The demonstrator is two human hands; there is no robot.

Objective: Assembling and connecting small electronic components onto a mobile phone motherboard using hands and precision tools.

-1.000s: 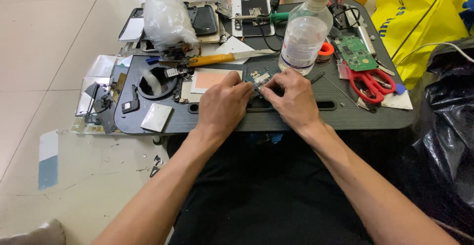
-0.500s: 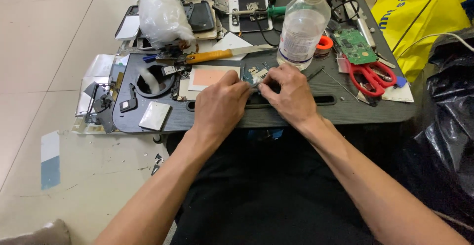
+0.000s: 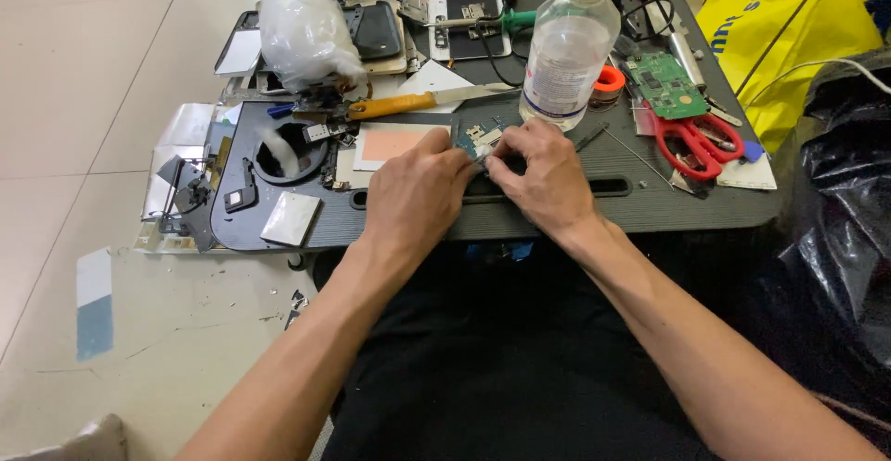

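Both of my hands meet over a small blue-green circuit board [image 3: 478, 136] near the middle of a dark lap tray [image 3: 640, 206]. My left hand [image 3: 418, 192] pinches the board's near left edge. My right hand [image 3: 543, 178] closes on its right side with thumb and fingers. Most of the board is hidden under my fingers. A clear plastic bottle [image 3: 568, 48] with a white cap stands just behind my right hand. A pink-orange rectangular pad [image 3: 394, 143] lies left of the board.
Red-handled scissors [image 3: 691, 141] and a green circuit board [image 3: 666, 85] lie at the right. An orange-handled tool [image 3: 408, 103], a crumpled clear bag [image 3: 302, 29] and opened phones [image 3: 469, 6] sit behind. Another person's hands hold a phone at the far edge. A yellow bag [image 3: 780, 25] is at right.
The view has shifted slightly, so the tray sits a little higher in frame. My hands stay together on the small board with only small finger movement.
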